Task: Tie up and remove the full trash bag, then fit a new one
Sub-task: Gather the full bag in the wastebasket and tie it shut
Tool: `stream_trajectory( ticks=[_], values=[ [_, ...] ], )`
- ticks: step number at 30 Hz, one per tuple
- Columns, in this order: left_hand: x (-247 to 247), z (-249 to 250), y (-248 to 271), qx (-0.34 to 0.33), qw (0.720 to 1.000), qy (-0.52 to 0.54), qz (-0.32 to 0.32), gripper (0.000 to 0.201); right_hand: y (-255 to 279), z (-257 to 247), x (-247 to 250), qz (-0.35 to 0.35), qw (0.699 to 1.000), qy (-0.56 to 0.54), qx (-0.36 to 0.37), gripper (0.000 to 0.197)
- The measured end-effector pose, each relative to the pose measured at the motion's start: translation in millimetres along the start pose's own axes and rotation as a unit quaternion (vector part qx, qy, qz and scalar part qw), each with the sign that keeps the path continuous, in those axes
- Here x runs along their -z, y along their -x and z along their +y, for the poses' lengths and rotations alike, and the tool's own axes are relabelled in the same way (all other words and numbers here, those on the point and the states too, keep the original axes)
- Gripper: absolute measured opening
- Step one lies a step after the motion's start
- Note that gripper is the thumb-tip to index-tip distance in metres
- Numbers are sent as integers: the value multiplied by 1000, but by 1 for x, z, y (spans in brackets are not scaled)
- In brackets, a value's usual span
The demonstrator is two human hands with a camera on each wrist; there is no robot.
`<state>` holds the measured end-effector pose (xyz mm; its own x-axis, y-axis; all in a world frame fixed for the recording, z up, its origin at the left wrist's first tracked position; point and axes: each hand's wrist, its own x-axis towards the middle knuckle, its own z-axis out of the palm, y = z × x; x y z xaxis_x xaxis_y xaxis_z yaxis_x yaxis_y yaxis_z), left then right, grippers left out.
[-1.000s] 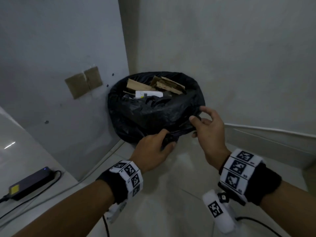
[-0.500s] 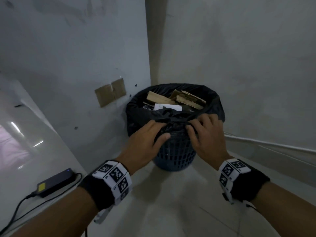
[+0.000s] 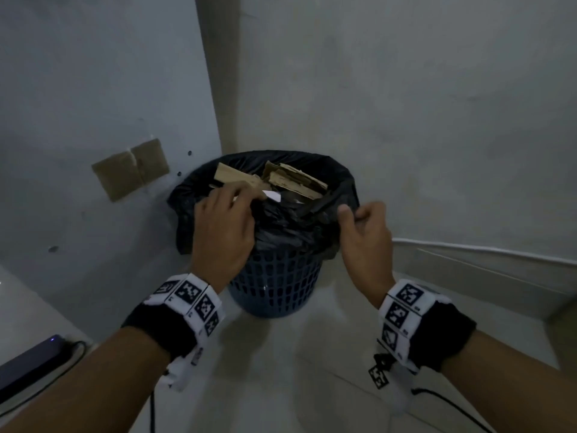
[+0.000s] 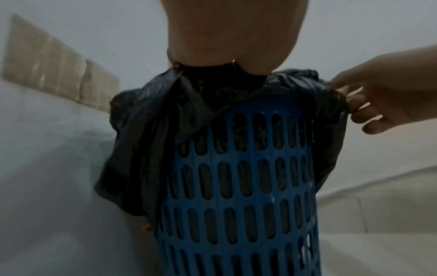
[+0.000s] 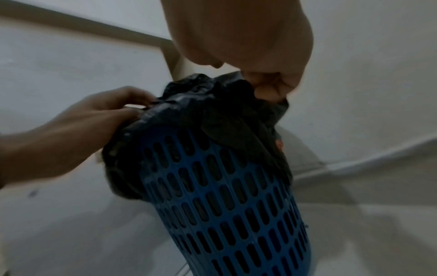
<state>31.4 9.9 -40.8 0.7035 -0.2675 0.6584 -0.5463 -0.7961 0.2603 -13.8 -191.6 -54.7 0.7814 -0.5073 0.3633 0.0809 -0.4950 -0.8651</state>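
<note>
- Half a second back, both hands pressed together at the near rim; now spread apart, the left shifted toward 9 o'clock of the bin mouth, the right toward 3 o'clock.
- Black trash bag [image 3: 290, 226] still seated in the blue slotted bin [image 3: 276, 285], standing in the wall corner, near edge gathered up off the rim, far edge folded over it.
- Left hand [image 3: 223, 226] laid over the bunched plastic at the bag's 9 o'clock, fingers curled into the folds; clamped on it or merely pressing, cannot tell.
- Right hand [image 3: 365, 229] at the bag's 3 o'clock, thumb and fingers pinching the bag edge, pulled outward.
- Head view alone: cardboard scraps [image 3: 281, 179] and a white paper piece [image 3: 273, 195] at 12 o'clock inside the bag, a taped brown patch [image 3: 131, 171] on the left wall, a dark power adapter [image 3: 29, 364] at lower left.
- Left wrist view alone: bag skirt [image 4: 141, 149] hanging low down the bin's side, bin slots [image 4: 236, 186] showing dark plastic within.
- Right wrist view alone: right fingertips [image 5: 267, 93] closed tight on a plastic fold, left fingers [image 5: 123, 104] resting on the opposite rim.
</note>
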Motion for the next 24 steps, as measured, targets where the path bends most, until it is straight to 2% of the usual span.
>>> stream_trajectory(
  ticks=[1, 3, 4, 5, 7, 10, 12, 13, 17, 19, 21, 22, 24],
  values=[
    [1, 0, 2, -39, 999, 13, -4, 32, -5, 9, 1, -12, 994, -5, -110, 37],
    [3, 5, 7, -82, 996, 28, -33, 34, -10, 19, 6, -102, 945, -8, -309, 71],
    [3, 8, 9, -90, 994, 26, -51, 36, -11, 21, 9, -159, 920, -4, -358, 83],
    [2, 12, 11, -92, 993, 19, -70, 39, -11, 21, 10, -210, 903, -2, -375, 91],
    [-1, 17, 12, -86, 991, -6, -102, 47, -12, 19, 9, -262, 887, -40, -377, 91],
    [-6, 21, 12, -78, 990, -29, -114, 51, -13, 14, 3, -229, 895, -146, -354, 65],
    [-9, 23, 11, -68, 991, -33, -114, 48, -17, 11, 6, -145, 908, -209, -334, 44],
    [-11, 25, 11, -64, 991, -33, -111, 46, -19, 9, 11, -103, 916, -225, -317, 39],
    [-16, 31, 11, -59, 993, -37, -91, 39, -31, -5, 27, 14, 953, -233, -195, 35],
    [-17, 33, 11, -46, 996, -31, -76, 40, -36, -14, 24, 51, 971, -206, -114, 43],
    [-16, 30, 12, -24, 997, -17, -73, 43, -34, -20, 18, 51, 985, -159, -34, 54],
    [-14, 27, 12, -17, 997, -12, -72, 46, -32, -21, 15, 35, 990, -137, 3, 53],
    [-9, 17, 13, -15, 998, 2, -60, 50, -20, -23, 9, -21, 993, -91, 76, 36]
  ],
)
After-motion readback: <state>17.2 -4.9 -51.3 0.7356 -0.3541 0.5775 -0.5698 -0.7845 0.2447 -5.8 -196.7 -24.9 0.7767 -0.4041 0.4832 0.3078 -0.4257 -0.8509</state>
